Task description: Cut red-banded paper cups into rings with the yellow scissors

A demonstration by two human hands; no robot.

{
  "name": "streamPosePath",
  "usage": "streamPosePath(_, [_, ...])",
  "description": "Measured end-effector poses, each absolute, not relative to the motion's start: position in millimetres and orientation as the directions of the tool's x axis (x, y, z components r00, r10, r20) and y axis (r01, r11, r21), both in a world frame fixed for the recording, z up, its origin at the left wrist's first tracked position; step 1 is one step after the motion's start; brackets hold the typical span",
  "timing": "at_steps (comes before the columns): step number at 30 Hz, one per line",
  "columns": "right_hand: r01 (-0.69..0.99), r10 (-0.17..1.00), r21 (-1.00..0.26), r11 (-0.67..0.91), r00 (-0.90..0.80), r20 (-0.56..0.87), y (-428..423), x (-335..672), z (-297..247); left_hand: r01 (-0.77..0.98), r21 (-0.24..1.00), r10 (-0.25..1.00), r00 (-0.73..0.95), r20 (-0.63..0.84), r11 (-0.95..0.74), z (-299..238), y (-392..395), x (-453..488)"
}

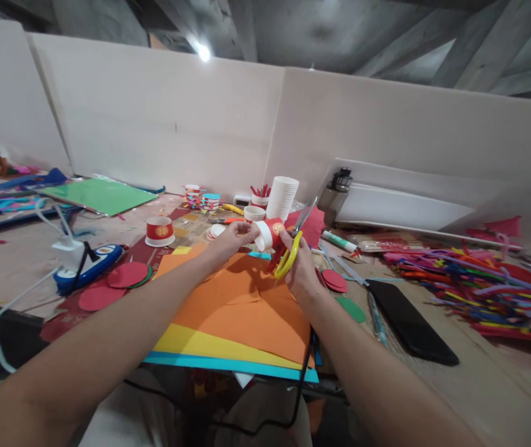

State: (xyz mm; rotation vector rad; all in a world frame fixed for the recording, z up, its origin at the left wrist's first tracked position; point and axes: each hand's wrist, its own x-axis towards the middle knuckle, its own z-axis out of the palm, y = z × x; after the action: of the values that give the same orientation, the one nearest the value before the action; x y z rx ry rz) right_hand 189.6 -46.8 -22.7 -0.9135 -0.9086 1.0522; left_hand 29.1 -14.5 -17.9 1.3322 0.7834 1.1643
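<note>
A red and white paper cup with a gold emblem lies tipped on its side above the paper sheets. My left hand is closed on its white end with the fingertips. From the other side, my right hand grips scissors by their yellow and red handles, blades pointing up and away. Its fingertips also touch the cup's red side. Below both hands lies a stack of orange paper, with yellow and blue sheets under it. Another red and white cup stands to the left.
White cups form a tall stack at the back. A black phone and a heap of coloured pipe cleaners lie right. Red paper discs and a blue power strip with cables are left. A black cable crosses my lap.
</note>
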Motion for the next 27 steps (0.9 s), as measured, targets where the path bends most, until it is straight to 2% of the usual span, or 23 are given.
streamPosePath(3, [-0.304,0.949,-0.916,0.261,0.254,0.185,-48.1,188.1,-21.9,-0.083,0.959,0.951,0.132,0.28,-0.27,-16.3,-14.2,27.4])
streamPosePath(5, [-0.3,0.94,-0.91,0.287,0.271,0.207,-50.3,186.5,-20.2,-0.077,0.953,0.944,0.138,0.301,-0.292,-16.5,-13.2,26.1])
streamPosePath(10, [-0.315,0.94,-0.899,0.305,0.253,0.23,-53.0,182.8,-17.7,-0.276,0.946,0.907,0.33,0.261,-0.171,-20.6,-13.7,30.0])
streamPosePath(14, [-0.299,0.924,-0.885,0.357,0.251,0.288,-49.6,180.8,-19.3,-0.391,0.919,0.886,0.409,0.216,-0.043,-18.3,-18.6,33.8])
streamPosePath(19, [-0.216,0.918,-0.9,0.378,0.212,0.335,-48.1,182.5,-21.4,-0.439,0.898,0.907,0.388,0.162,0.028,-13.3,-17.3,28.5])
streamPosePath(23, [-0.2,0.924,-0.916,0.349,0.237,0.3,-49.5,187.2,-21.8,-0.429,0.903,0.928,0.333,0.166,-0.008,-15.3,-9.6,22.8])
streamPosePath(27, [-0.216,0.924,-0.917,0.336,0.264,0.276,-50.9,190.1,-20.1,-0.421,0.906,0.911,0.358,0.203,-0.036,-17.6,-7.2,21.7])
